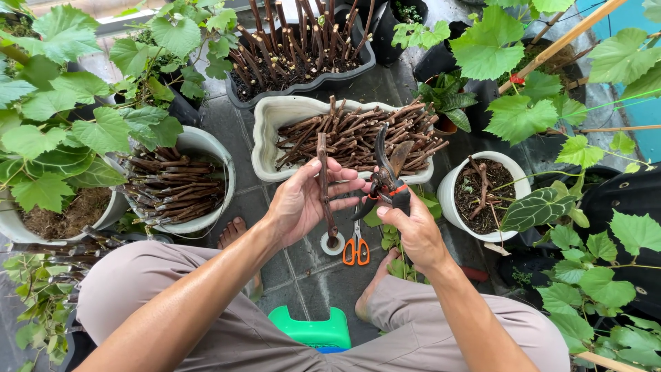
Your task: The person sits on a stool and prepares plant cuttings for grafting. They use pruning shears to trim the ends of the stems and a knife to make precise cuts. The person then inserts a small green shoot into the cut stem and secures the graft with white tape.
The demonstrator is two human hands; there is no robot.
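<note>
My left hand (pixel 306 200) grips a long brown woody cutting (pixel 323 172), held upright over the floor tiles. My right hand (pixel 413 231) is closed on pruning shears (pixel 387 180) with dark blades and a red catch, blades pointing up and apart, right beside the cutting. Just behind both hands stands a pale rectangular tray (pixel 265 148) heaped with several similar cuttings. Below my hands lie orange-handled scissors (pixel 356 249) and a white roll of tape (pixel 332 243) on the floor.
A white round pot (pixel 224 176) of cuttings sits at left, a dark planter (pixel 303 83) with upright stuck cuttings at the back, a white soil pot (pixel 451 200) at right. Leafy vines surround everything. A green stool (pixel 313 331) shows between my knees; my bare feet rest on the tiles.
</note>
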